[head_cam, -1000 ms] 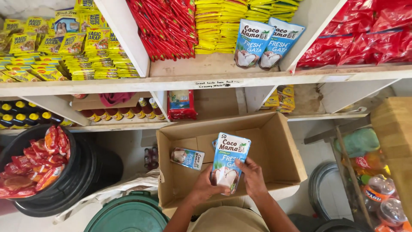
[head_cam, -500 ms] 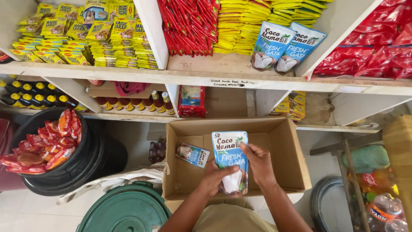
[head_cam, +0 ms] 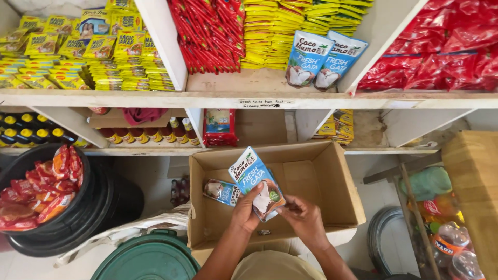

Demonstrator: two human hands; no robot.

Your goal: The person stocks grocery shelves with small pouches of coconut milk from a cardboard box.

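My left hand (head_cam: pixel 247 210) grips a blue and white pouch (head_cam: pixel 256 179) by its lower end and holds it tilted over an open cardboard box (head_cam: pixel 332 202). My right hand (head_cam: pixel 303 217) hovers just right of the pouch, fingers curled, and whether it touches the pouch is unclear. Another blue pouch (head_cam: pixel 220 191) lies flat on the box floor at the left. Two matching pouches (head_cam: pixel 324 59) lean upright on the upper shelf (head_cam: pixel 223 97).
Yellow packets (head_cam: pixel 78 52) and red sachets (head_cam: pixel 210 31) fill the upper shelf, red bags (head_cam: pixel 441 57) at right. Small bottles (head_cam: pixel 145 134) line the lower shelf. A black tub of red packets (head_cam: pixel 36 186) sits at left, a green lid (head_cam: pixel 148 256) below, drink bottles (head_cam: pixel 446 238) at right.
The pouch has tipped from upright to leaning left. My right hand has slid off the pouch's right side and dropped lower. The view has shifted.
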